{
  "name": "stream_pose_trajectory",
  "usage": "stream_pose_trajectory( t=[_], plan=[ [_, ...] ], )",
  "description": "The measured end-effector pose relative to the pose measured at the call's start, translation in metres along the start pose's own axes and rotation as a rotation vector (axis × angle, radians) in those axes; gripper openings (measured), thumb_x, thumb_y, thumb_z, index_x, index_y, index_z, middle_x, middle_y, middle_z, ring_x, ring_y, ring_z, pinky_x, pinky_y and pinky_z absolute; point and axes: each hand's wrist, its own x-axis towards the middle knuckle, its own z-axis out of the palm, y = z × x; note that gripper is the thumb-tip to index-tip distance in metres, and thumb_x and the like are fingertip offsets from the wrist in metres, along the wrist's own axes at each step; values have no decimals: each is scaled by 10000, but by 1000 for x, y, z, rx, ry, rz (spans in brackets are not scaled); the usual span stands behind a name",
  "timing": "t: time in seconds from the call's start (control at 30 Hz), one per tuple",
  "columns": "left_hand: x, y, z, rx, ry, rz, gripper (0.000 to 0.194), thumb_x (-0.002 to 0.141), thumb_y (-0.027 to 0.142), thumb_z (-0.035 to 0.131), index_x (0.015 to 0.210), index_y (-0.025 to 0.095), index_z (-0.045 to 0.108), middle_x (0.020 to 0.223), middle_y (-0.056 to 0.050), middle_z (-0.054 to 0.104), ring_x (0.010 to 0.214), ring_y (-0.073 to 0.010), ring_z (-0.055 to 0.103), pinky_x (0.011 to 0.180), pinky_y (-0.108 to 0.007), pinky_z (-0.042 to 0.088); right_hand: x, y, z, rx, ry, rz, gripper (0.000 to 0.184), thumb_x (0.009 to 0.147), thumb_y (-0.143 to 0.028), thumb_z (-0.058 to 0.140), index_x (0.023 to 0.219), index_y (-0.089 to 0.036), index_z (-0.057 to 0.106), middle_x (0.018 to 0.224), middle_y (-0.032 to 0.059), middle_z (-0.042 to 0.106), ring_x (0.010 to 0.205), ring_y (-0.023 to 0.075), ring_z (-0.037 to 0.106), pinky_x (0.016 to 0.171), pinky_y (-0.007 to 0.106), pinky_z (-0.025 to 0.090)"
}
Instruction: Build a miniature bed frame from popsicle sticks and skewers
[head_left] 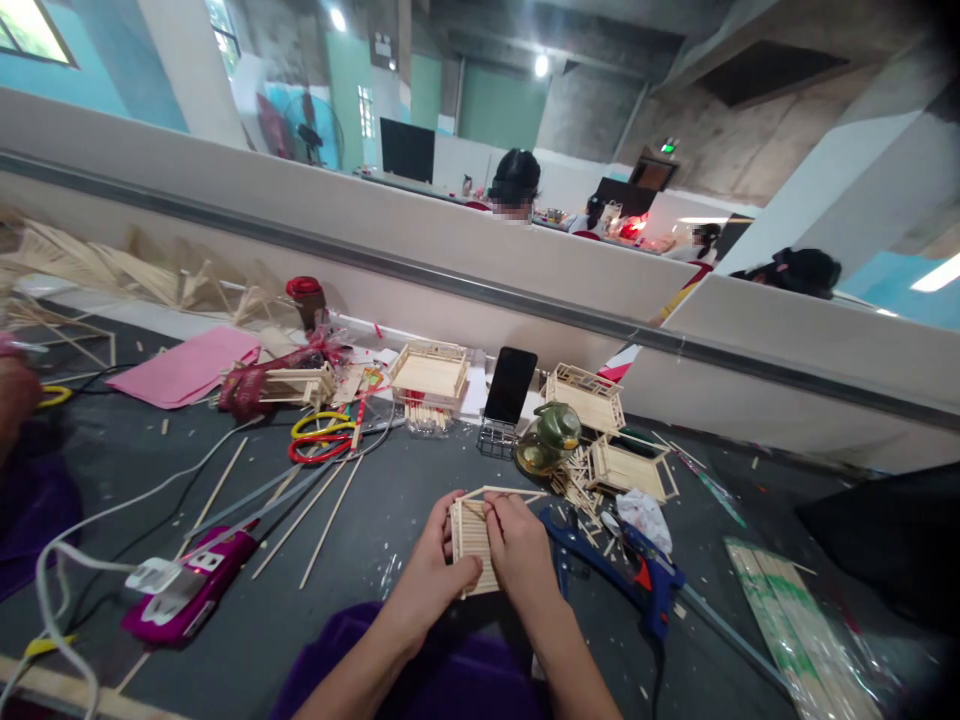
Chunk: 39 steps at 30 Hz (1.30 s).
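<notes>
A small model built of thin wooden sticks (472, 535) is held up near the front of the dark table. My left hand (442, 560) grips its left side, with the thumb across the slatted face. My right hand (516, 540) has its fingers closed on the upper right part of it. A thin stick (521, 491) juts out past those fingers to the right; whether it is joined to the model I cannot tell. Just right of my right hand lie a blue hot glue gun (654, 580) and a blue tool with a long flat body (585, 545).
Behind my hands stand a phone (510, 385) on a stand, a green jar (559, 428) and stick-built trays (429, 372). Scissors (321, 440), loose sticks and a purple power strip (191, 590) with cables lie left. Packed sticks (795, 620) lie right. Another person's hand (15, 395) shows far left.
</notes>
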Motion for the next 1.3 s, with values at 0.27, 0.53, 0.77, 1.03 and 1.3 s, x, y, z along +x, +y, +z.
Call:
stream_pose_trajectory(
  t=[0.27, 0.53, 0.77, 1.03, 1.3],
  plan=[
    [3, -4, 0, -6, 17, 7, 771, 614, 95, 620, 1319, 203, 325, 1255, -110, 571, 930, -172, 599, 745, -248, 478, -4, -3, 7, -181, 29, -41, 236, 932, -110, 413, 890, -169, 637, 803, 59, 629, 704, 171, 612, 629, 245, 433],
    [2, -5, -1, 12, 42, -6, 777, 618, 134, 654, 1325, 199, 338, 1220, -108, 602, 913, -184, 620, 754, -274, 494, -1, -4, 2, -208, -39, 20, 158, 899, -113, 481, 848, -172, 619, 791, 47, 649, 685, 160, 610, 600, 236, 386],
    [1, -6, -3, 0, 36, -13, 781, 623, 154, 683, 1323, 218, 344, 1197, -95, 609, 928, -191, 624, 757, -274, 500, -5, -2, 2, -105, -43, 66, 201, 926, -142, 441, 865, -177, 630, 811, 45, 669, 730, 153, 631, 640, 227, 376],
    [-2, -4, 0, 38, -6, -4, 795, 639, 130, 655, 1352, 205, 310, 1204, -99, 609, 919, -186, 619, 767, -276, 500, -4, -2, -2, -57, -57, 157, 153, 841, -120, 484, 824, -179, 625, 805, 39, 683, 720, 166, 630, 636, 237, 368],
    [-2, -7, -1, 11, -19, -8, 822, 642, 137, 681, 1365, 199, 295, 1287, -132, 566, 1004, -220, 611, 812, -300, 501, -10, -1, 6, 145, 25, 285, 171, 820, -180, 438, 811, -181, 609, 723, 30, 649, 645, 166, 596, 618, 245, 389]
  ],
)
